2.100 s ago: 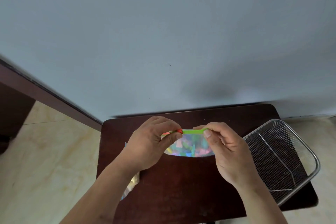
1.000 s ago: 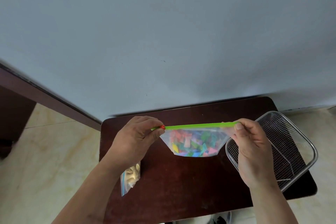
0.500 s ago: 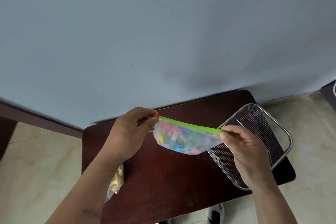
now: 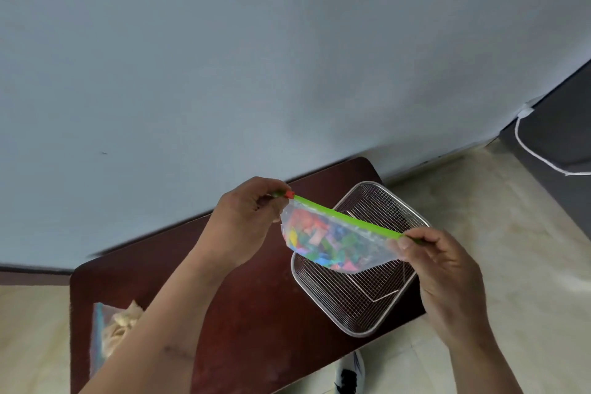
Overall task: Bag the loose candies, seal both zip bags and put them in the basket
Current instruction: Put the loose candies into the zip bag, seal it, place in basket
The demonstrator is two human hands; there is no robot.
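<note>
Bag (image 4: 335, 245) pinched at both zip ends by left hand (image 4: 246, 224) and right hand (image 4: 444, 269), stretched lengthwise above the basket's (image 4: 361, 326) left rim, right hand nearer.

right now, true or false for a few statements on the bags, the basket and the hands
1. Both hands hold the bag of coloured candies by the ends of its green zip strip. True: left hand at the red-tipped end, right hand at the other.
2. That bag lies flat inside the wire basket. False: it hangs in the air, partly over the basket.
3. The bag of pale candies is in the basket. False: it lies on the dark table, by the left forearm.
4. The basket sits on the right part of the table. True.
</note>
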